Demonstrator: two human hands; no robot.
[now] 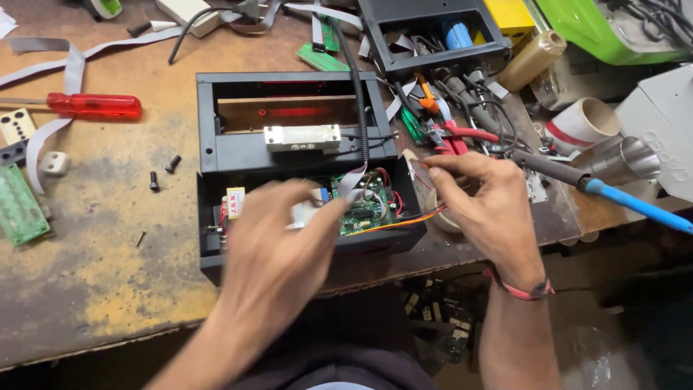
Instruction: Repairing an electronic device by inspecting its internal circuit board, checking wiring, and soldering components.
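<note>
An opened black device case (pixel 216 155) lies on the workbench, its top half tipped back with a silver metal bar (pixel 302 137) across it. The lower half holds a green circuit board (pixel 367 209) with coloured wires. My left hand (pixel 271 242), blurred by motion, reaches into the lower half over the board and touches a pale grey part near a flat ribbon cable (pixel 352 180). My right hand (pixel 480 206) rests at the case's right edge, fingers pinched on thin red and orange wires (pixel 408 220).
A red-handled screwdriver (pixel 94 105) lies at the left, with black screws (pixel 172 163) and a green board (pixel 18 206) nearby. A blue-handled soldering iron (pixel 613 195), red-handled pliers (pixel 458 137), tape rolls (pixel 581 123) and a black tray (pixel 433 54) of parts crowd the right.
</note>
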